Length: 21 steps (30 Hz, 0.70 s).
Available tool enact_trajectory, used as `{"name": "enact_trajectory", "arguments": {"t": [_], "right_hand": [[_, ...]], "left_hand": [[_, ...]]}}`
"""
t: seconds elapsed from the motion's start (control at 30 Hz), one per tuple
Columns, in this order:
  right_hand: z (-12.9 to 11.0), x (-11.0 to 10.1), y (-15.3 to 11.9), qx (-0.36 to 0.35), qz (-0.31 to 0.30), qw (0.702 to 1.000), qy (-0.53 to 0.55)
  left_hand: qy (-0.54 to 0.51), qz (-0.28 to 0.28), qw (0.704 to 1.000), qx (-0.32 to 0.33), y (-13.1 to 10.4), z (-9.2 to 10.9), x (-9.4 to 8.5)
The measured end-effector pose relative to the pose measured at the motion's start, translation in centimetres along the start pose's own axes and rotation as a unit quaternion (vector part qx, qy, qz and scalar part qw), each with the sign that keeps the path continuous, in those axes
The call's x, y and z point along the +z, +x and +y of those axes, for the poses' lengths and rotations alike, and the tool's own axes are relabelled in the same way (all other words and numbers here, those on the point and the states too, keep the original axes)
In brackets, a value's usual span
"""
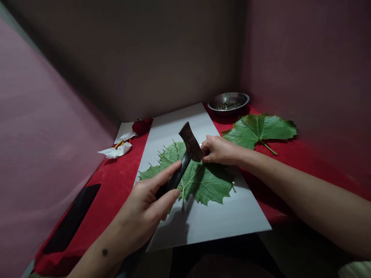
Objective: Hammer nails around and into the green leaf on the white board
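My left hand point(153, 199) is wrapped round the dark handle of a hammer point(189, 142), its metal head raised above a large green leaf point(210, 185). The leaf lies on a white board point(232, 218), with several small nails point(159, 154) standing along its left and upper edge and another at its right side. Close to the hammer head, my right hand point(216, 150) has its fingers pinched together over the leaf's upper right part. A small bright tip shows at those fingers, probably a nail, but the fingers hide most of it.
A metal bowl point(228, 101) of nails stands at the back right. Another leaf point(261, 129) lies on the red cloth point(127, 170). At left are crumpled tissue point(116, 151), a red round object point(140, 126) and a flat black object point(72, 218). Walls rise behind and on both sides.
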State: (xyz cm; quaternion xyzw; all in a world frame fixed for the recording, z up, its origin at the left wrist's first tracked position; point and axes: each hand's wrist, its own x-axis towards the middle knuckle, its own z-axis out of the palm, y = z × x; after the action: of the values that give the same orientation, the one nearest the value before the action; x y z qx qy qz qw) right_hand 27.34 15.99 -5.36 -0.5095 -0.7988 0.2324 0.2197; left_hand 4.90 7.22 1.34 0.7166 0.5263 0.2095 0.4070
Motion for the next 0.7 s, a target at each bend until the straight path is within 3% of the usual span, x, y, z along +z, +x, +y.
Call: {"name": "enact_trajectory", "arguments": {"t": [0.17, 0.47, 0.7], "right_hand": [[0.0, -0.3, -0.2, -0.023, -0.004, 1.000, 0.007], [0.4, -0.2, -0.3, -0.043, -0.013, 0.999, 0.029], [0.2, 0.0, -0.3, -0.001, 0.001, 0.999, 0.034]], "left_hand": [[-0.023, 0.048, 0.999, -0.008, -0.4, 0.6, -0.4], [-0.037, 0.032, 0.999, -0.016, 0.0, -0.1, 0.3], [-0.032, 0.011, 0.999, -0.020, 0.3, 0.2, 0.6]]}}
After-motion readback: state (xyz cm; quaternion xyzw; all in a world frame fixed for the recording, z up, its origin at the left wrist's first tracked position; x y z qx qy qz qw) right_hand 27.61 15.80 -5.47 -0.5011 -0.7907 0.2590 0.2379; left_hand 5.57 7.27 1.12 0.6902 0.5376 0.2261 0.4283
